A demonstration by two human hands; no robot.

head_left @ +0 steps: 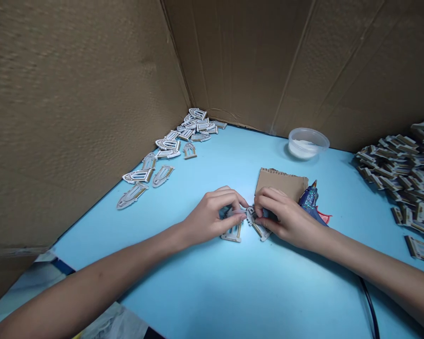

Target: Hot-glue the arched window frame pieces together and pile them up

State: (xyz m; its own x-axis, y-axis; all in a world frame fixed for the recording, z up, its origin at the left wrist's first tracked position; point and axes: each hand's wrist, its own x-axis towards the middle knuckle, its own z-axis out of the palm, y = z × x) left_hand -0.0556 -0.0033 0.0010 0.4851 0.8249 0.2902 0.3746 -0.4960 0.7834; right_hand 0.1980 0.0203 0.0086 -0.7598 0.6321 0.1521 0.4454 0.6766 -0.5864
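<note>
My left hand (217, 212) pinches a small arched window-shaped piece (232, 234) between thumb and fingers, just above the blue tabletop. Close beside it, my right hand (284, 214) grips a second arched window piece (262, 232), tilted with its top toward my left fingertips. The two pieces nearly meet at their upper ends; whether they touch I cannot tell. Fingers cover much of both. Behind my right hand lies a scrap of cardboard (282, 181), and against its right side is a blue glue gun (309, 200) with a red trigger, partly hidden by the hand.
Several similar pieces (198, 125) are heaped and scattered along the left cardboard wall (85, 103). A bigger pile (406, 174) fills the right side. A clear plastic tub (308, 143) with white contents stands at the back. A black cable (369, 301) runs under my right forearm.
</note>
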